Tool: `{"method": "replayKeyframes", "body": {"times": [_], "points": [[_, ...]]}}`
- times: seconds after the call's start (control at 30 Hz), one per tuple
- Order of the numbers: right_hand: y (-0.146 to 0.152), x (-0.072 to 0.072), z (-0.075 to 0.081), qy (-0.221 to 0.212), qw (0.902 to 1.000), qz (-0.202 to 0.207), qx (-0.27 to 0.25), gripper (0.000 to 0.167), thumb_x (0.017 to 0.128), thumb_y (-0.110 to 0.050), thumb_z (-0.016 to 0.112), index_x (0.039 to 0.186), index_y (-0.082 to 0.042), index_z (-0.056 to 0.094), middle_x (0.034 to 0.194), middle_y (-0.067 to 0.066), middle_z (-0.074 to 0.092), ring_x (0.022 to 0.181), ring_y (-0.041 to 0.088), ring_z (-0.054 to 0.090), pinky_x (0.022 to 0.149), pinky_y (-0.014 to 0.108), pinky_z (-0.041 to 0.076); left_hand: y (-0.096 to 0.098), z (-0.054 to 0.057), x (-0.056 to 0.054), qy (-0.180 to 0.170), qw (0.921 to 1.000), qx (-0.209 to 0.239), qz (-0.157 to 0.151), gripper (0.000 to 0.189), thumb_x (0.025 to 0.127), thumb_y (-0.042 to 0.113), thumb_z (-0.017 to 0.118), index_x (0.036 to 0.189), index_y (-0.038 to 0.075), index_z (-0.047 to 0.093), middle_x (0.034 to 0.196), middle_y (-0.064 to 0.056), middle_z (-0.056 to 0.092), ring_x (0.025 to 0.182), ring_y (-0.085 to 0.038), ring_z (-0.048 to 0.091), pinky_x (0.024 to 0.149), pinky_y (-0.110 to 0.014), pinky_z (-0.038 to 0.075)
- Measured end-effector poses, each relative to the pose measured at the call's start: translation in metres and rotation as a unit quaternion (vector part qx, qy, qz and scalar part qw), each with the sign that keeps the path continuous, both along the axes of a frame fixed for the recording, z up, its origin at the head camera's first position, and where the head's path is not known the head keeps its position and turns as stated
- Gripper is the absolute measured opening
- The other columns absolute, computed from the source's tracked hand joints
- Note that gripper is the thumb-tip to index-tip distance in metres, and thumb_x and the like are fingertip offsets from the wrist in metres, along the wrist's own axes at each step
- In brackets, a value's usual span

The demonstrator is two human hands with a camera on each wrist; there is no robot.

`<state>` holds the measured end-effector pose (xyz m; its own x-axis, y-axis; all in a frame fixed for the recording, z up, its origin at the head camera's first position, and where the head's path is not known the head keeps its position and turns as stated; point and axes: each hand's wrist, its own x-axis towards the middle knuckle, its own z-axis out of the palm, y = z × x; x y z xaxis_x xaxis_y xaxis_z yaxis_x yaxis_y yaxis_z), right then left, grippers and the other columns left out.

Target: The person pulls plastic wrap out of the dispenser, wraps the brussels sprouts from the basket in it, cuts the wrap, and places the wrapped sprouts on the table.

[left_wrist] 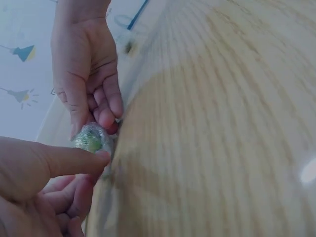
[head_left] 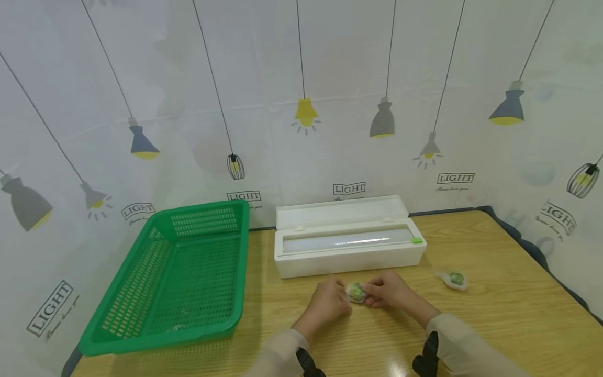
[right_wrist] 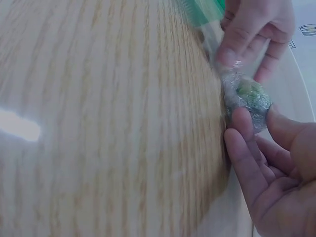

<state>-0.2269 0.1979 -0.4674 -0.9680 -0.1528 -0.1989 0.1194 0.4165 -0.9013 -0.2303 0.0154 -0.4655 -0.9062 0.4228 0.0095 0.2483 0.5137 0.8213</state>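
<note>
A small green vegetable piece [head_left: 355,292], perhaps broccoli, is wrapped in clear cling film and held between both hands low over the table. My left hand [head_left: 330,301] pinches the film at its left side with thumb and fingertips. On the other side, my right hand [head_left: 388,290] holds the piece between thumb and fingers. The right wrist view shows the crinkled film [right_wrist: 247,96] close around the green piece. A second wrapped green piece [head_left: 456,280] lies on the table to the right, with a loose tail of film.
A white cling film dispenser box [head_left: 350,261] stands behind the hands, lid raised, a film roll [head_left: 348,241] inside and a bright green tab [head_left: 416,240] at its right end. To the left is a green plastic basket [head_left: 242,262]. The wooden table [head_left: 509,314] meets a patterned backdrop.
</note>
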Motion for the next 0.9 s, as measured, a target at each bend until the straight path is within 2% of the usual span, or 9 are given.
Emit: {"method": "replayKeyframes", "body": {"times": [0.1,0.23,0.37,0.47,0.6,0.67,0.77,0.83,0.9], "points": [[0.004,-0.004,-0.003,0.012,0.9997,0.021,-0.007,0.03,0.09,-0.018,0.06,0.091,0.012,0.065,0.068,0.01,0.065,0.06,0.016,0.064,0.056,0.028,0.053,0.001,0.0,-0.003,0.017,0.9996,0.015,-0.017,0.036,0.07,-0.012,0.068,0.102,-0.002,0.055,0.068,-0.002,0.058,0.059,-0.007,0.053,0.053,-0.021,0.044],[0.006,-0.005,-0.004,0.019,0.9991,0.036,-0.01,0.032,0.089,-0.021,0.061,0.087,0.01,0.066,0.068,0.009,0.065,0.06,0.016,0.064,0.055,0.027,0.053,0.0,-0.001,-0.009,0.018,0.9981,0.037,-0.045,0.029,0.073,-0.012,0.068,0.098,-0.002,0.058,0.07,-0.003,0.062,0.063,-0.006,0.057,0.057,-0.019,0.046],[0.004,-0.003,-0.001,0.013,0.9994,0.032,0.001,0.03,0.09,-0.018,0.059,0.09,0.011,0.065,0.071,0.012,0.066,0.062,0.018,0.064,0.058,0.03,0.054,-0.001,-0.004,-0.013,0.038,0.9976,0.041,-0.041,0.024,0.073,-0.009,0.069,0.094,-0.002,0.063,0.075,-0.002,0.061,0.067,-0.007,0.056,0.059,-0.019,0.046],[0.006,-0.004,-0.001,0.019,0.9987,0.047,-0.001,0.028,0.091,-0.018,0.058,0.09,0.01,0.066,0.072,0.01,0.066,0.063,0.017,0.064,0.058,0.03,0.054,-0.001,-0.004,-0.015,0.053,0.9971,0.045,-0.029,0.02,0.072,-0.008,0.07,0.089,0.001,0.066,0.08,-0.001,0.058,0.071,-0.009,0.054,0.061,-0.02,0.046],[0.008,-0.004,-0.004,0.03,0.998,0.055,0.006,0.027,0.09,-0.017,0.059,0.089,0.009,0.066,0.072,0.009,0.066,0.063,0.016,0.063,0.058,0.03,0.054,0.0,-0.004,-0.018,0.042,0.9972,0.05,-0.038,0.026,0.071,-0.009,0.072,0.095,-0.001,0.065,0.087,-0.004,0.059,0.076,-0.013,0.055,0.066,-0.021,0.047],[0.007,-0.002,-0.004,0.032,0.9984,0.046,0.005,0.027,0.089,-0.016,0.061,0.091,0.01,0.066,0.075,0.01,0.066,0.065,0.018,0.063,0.059,0.031,0.054,0.001,-0.005,-0.02,0.031,0.9972,0.044,-0.052,0.024,0.073,-0.007,0.072,0.096,-0.002,0.066,0.085,-0.004,0.061,0.074,-0.011,0.056,0.064,-0.02,0.047],[0.009,-0.001,-0.005,0.041,0.9976,0.054,-0.016,0.027,0.087,-0.013,0.063,0.094,0.012,0.065,0.08,0.014,0.067,0.069,0.021,0.065,0.062,0.031,0.054,0.0,-0.008,-0.022,0.018,0.9972,0.035,-0.064,0.018,0.074,-0.003,0.072,0.092,-0.002,0.069,0.079,-0.003,0.065,0.069,-0.007,0.055,0.061,-0.02,0.046],[0.011,0.001,-0.005,0.054,0.9962,0.064,-0.025,0.027,0.086,-0.011,0.064,0.097,0.013,0.064,0.084,0.017,0.067,0.072,0.022,0.065,0.063,0.031,0.054,-0.001,-0.011,-0.023,0.015,0.9974,0.032,-0.062,0.014,0.074,-0.001,0.073,0.087,-0.001,0.07,0.075,-0.001,0.065,0.066,-0.004,0.054,0.059,-0.019,0.046],[0.013,0.002,-0.006,0.077,0.9941,0.076,-0.011,0.027,0.084,-0.011,0.066,0.098,0.012,0.064,0.088,0.018,0.067,0.075,0.021,0.064,0.065,0.031,0.053,-0.003,-0.013,-0.023,0.016,0.9977,0.031,-0.058,0.016,0.072,0.001,0.076,0.086,-0.001,0.07,0.074,0.0,0.065,0.066,-0.004,0.055,0.059,-0.019,0.046]]}}
